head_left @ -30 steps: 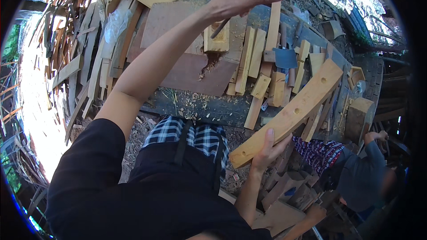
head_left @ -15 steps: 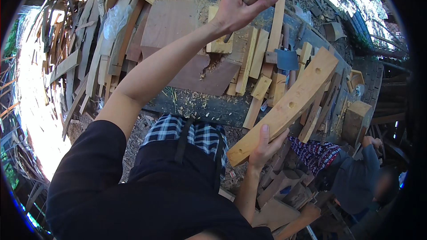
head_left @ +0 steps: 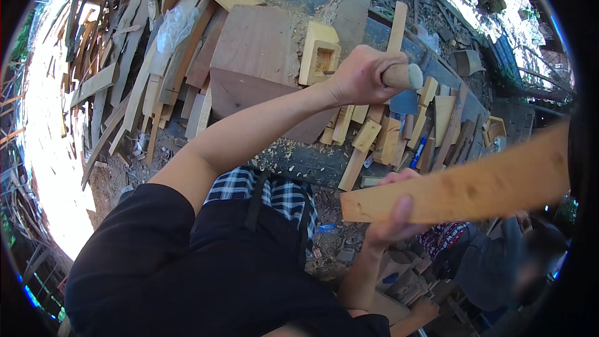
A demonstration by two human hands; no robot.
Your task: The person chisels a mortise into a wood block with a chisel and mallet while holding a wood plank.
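Observation:
My left hand [head_left: 365, 77] is closed around the round wooden handle [head_left: 402, 77] of a chisel. Its thin shank points left, its tip close to a yellow wooden block [head_left: 312, 62]. That block has a squared hollow in its face and rests on the brown boards [head_left: 253, 40] of the bench. In my right hand [head_left: 392, 218] is one end of a long, thick, curved wooden bar [head_left: 462, 190] with several round marks along it. The bar's far end is blurred and reaches the picture's right rim, away from the chisel handle.
Wood pieces, a blue blade [head_left: 404, 102] and a blue pen [head_left: 418, 152] lie right of the boards. Shavings dot the dark bench edge [head_left: 312, 164]. Long offcuts [head_left: 125, 75] pile up at left. Another person [head_left: 486, 268] is at the lower right.
My left hand has come nearer and to the right with the chisel, uncovering the block's hollow. My right hand has swung the bar outward to the right, flatter than before.

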